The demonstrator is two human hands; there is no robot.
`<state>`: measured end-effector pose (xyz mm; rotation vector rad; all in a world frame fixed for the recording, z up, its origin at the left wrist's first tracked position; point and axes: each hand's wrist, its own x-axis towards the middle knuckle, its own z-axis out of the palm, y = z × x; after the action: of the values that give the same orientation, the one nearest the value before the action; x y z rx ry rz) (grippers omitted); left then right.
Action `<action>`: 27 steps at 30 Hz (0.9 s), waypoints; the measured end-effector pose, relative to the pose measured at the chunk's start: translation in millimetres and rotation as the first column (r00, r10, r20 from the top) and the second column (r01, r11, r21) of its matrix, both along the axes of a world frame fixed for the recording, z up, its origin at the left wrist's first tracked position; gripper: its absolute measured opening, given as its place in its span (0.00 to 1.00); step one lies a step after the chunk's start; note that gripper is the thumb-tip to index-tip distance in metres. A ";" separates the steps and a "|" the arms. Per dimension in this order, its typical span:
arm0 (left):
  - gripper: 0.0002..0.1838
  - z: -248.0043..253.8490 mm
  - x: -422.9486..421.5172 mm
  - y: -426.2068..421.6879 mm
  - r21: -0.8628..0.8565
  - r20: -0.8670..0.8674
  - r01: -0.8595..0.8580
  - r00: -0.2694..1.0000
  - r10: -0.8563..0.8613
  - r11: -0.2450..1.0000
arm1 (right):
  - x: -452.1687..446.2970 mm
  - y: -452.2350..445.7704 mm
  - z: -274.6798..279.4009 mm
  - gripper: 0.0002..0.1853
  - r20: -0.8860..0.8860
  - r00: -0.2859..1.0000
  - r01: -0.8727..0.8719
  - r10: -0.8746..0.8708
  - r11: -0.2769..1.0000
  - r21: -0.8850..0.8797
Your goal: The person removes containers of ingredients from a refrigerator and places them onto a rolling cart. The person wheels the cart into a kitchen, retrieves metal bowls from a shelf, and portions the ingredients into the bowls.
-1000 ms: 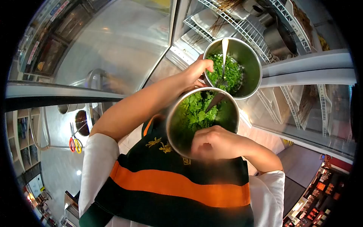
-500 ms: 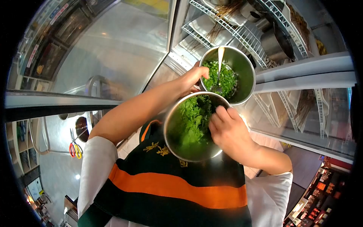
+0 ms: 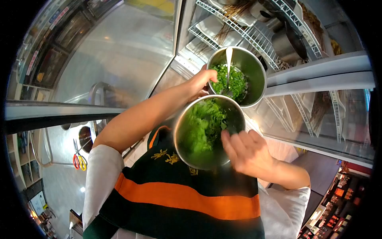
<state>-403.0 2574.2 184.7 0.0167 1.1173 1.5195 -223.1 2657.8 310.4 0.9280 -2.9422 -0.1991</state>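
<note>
Gripping the far pot (image 3: 256,79) by its rim, the left hand (image 3: 201,81) holds up already chopped greens (image 3: 239,85) with 1 spoon (image 3: 229,59). In the near pot (image 3: 234,116), coarser leaves (image 3: 203,128) blur, apparently mid-stir, unfinished; the right hand (image 3: 250,151) curls its fingers there, grasping what I can't tell.

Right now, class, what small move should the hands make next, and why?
Probably the right hand should reach slightly further into the near pot and turn the leafy greens: its curled fingers are over that pot's right side, the greens look blurred as if moving, and the left hand grips the far pot at its rim.
</note>
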 end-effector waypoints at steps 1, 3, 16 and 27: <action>0.35 -2.1 -0.9 -0.1 -0.001 0.000 0.001 1.000 -0.001 1.000 | 5.4 2.1 0.9 0.17 0.061 0.993 -0.098 0.101 0.994 -0.048; 0.33 -13.4 -2.4 0.0 0.011 -0.040 -0.017 0.999 0.017 1.000 | 10.8 5.2 22.1 0.17 0.079 0.988 -0.128 0.134 0.989 -0.073; 0.33 -7.1 2.5 -1.0 0.054 -0.058 -0.059 0.996 0.062 0.997 | 6.4 1.2 21.4 0.14 0.017 0.974 -0.223 0.225 0.970 -0.098; 0.32 4.4 3.1 -1.9 -0.020 -0.066 0.037 0.997 -0.038 0.999 | -9.7 13.0 8.5 0.13 0.102 0.975 0.198 -0.198 0.980 0.016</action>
<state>-400.0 2572.3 189.1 0.0756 1.1776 1.4843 -232.8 2670.9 318.9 0.6630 -3.1300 -0.1720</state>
